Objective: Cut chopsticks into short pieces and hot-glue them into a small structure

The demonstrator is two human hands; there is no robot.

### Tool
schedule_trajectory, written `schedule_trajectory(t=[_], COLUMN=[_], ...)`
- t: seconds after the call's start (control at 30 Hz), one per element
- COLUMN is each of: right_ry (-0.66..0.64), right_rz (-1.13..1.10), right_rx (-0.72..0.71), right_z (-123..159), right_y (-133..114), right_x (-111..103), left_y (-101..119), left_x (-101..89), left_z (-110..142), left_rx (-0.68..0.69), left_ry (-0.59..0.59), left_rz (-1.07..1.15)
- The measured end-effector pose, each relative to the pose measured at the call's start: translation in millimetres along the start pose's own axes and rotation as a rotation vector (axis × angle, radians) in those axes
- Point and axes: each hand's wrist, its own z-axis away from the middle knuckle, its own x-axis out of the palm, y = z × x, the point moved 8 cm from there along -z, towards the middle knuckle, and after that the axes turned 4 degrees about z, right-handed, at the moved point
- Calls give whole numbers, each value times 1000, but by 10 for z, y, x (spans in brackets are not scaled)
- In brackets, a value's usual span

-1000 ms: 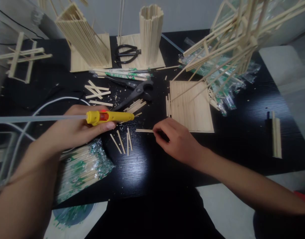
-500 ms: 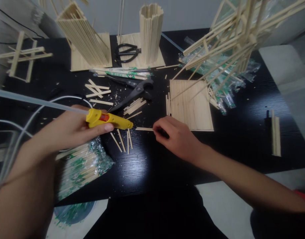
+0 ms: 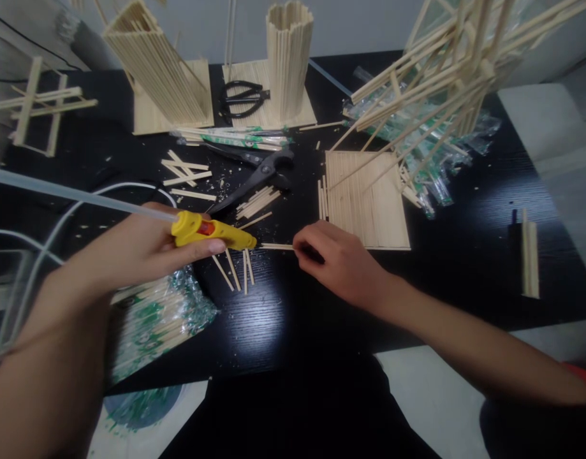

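My left hand [image 3: 153, 245] is closed around a yellow hot glue gun [image 3: 213, 233], with a long translucent glue stick [image 3: 82, 195] coming out of its back. The gun's nozzle points right, at the left end of a short wooden stick [image 3: 277, 246]. My right hand [image 3: 338, 264] pinches the other end of that stick between thumb and fingertips. Several cut sticks [image 3: 233, 270] lie just below the gun. Right behind my right hand is a flat square panel of sticks [image 3: 364, 204], with short sticks along its left edge.
Black-handled cutters [image 3: 261, 172] lie mid-table among scraps. Two stick towers [image 3: 290, 64] on square bases stand at the back, with black scissors [image 3: 245, 99] between them. A tall stick frame [image 3: 465, 70] overhangs the right. Bagged chopsticks [image 3: 163, 325] and a white cable [image 3: 58, 236] are left.
My left hand and the glue gun have shifted slightly right, bringing the nozzle up to the stick's end. My right hand keeps its pinch, almost still.
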Motion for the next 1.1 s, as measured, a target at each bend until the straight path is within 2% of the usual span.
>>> schedule_trajectory(t=[0.17, 0.33, 0.5, 1.1], right_ry=[-20, -23, -29, -47], right_rz=[4, 10, 9, -28], right_rx=[6, 7, 9, 81], right_z=[-3, -5, -7, -14], right_y=[4, 7, 5, 60], right_x=[6, 6, 3, 26], left_y=[55, 21, 54, 114], left_x=[-17, -13, 8, 94], left_z=[-16, -10, -21, -74], left_rx=[86, 53, 86, 77], left_ry=[47, 63, 52, 51], left_rz=[-16, -71, -113, -101])
